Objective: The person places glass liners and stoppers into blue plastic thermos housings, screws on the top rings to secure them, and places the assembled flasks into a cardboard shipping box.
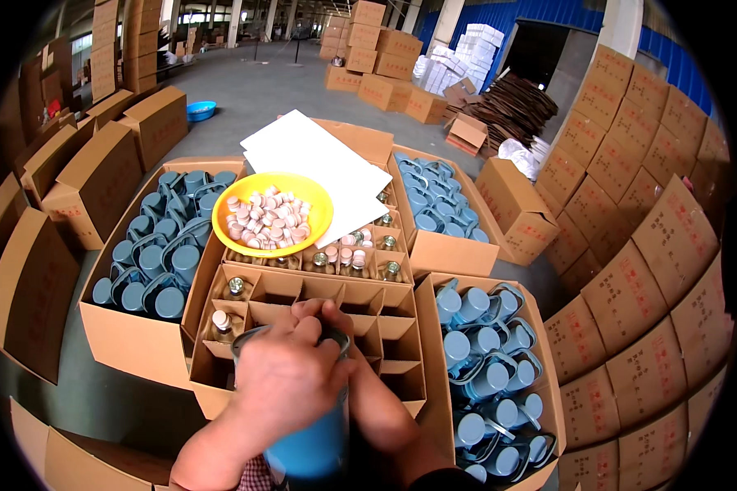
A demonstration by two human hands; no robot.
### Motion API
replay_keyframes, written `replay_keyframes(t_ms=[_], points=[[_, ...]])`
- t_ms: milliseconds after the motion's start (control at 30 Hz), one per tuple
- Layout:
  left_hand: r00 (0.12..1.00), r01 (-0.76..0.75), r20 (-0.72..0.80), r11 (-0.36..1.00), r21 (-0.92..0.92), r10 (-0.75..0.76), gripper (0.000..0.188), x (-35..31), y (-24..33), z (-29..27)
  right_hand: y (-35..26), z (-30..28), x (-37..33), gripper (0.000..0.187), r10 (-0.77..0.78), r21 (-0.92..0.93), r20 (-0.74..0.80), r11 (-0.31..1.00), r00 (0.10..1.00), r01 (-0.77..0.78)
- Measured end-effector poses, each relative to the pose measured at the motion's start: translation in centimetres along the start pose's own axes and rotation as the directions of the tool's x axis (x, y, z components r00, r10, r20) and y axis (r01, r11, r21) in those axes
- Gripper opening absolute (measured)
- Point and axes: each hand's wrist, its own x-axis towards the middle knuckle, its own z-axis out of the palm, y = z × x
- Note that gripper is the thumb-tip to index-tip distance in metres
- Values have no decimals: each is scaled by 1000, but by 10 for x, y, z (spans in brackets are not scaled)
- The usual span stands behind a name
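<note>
- Vessel of blue colour point(307, 450) is before the person; left hand point(288, 360) has closed grip at its rim.
- Right hand point(334, 317) is mostly hidden; its grip I cannot tell.
- Divided box point(211, 401) shows two bottles point(223, 329), one capped; most visible cells are unfilled.
- Side cartons point(135, 340) look already packed.

Checked clothing point(255, 476) shows — plus a dark sleeve point(445, 480).

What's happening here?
A person's left hand and right hand are together at the top of a blue cylindrical container; exactly what they grip is hidden. Behind it, a brown divided cardboard box holds two visible clear glass bottles, one capped. A round yellow bowl of pinkish caps rests farther back. Open cardboard boxes of blue handled containers stand on both sides.
</note>
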Motion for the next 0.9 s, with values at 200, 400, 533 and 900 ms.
replay_keyframes(t_ms=[200, 400, 533, 900], points=[[988, -143, -23, 862, -487, 151, 22, -27, -61, -15, -41, 42, -12, 42, -10, -709, 77, 703, 997, 62], [896, 42, -185, 490, -871, -405, 37, -60, -86, 24, -67, 76, -35, 31, 20, -589, 325, 786, 945, 186], [615, 118, 269, -251, -961, -741, 31, -120, -53, 115, -100, 119, -41, 29, 395, -814, 164, 572, 904, -102], [650, 685, 611, 1, -729, -452, 37, -181, -7, 145, -139, 149, -109, 33, 137, -941, -151, -322, 979, -100]])
